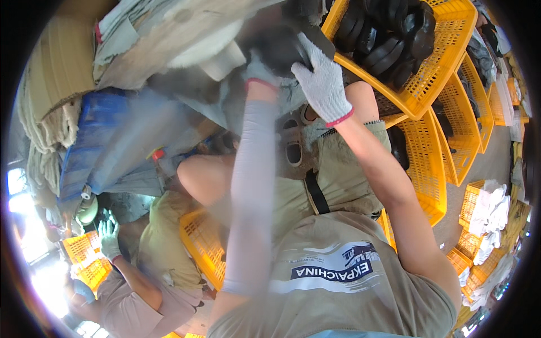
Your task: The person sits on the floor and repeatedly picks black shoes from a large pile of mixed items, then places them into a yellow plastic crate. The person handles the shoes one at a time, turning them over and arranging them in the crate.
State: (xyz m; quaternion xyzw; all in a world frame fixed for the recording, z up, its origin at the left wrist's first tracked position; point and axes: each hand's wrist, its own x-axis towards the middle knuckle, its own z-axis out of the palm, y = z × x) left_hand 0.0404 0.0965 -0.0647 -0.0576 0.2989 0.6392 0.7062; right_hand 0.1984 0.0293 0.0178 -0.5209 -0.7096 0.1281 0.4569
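Both my hands are at a dark, smooth, rounded piece [277, 48] at the top middle; its kind is not clear. My left hand [261, 70], in a grey glove with a red cuff, is closed against its near side, blurred and partly hidden. My right hand [326, 84], in a white knit glove with a red cuff, grips the right side, thumb and forefinger apart around the edge. Just left of the piece is a pale, blocky part [224, 61], blurred. A yellow crate [414, 104] of similar dark, shiny pieces [386, 42] stands to the right of my right hand.
More yellow crates [425, 169] lean along the right side. Cardboard [62, 62] and cloths hang at the upper left, above a blue sheet [98, 135]. At lower left sits another person [146, 298] with a gloved hand [109, 234] raised, beside a yellow crate [202, 242].
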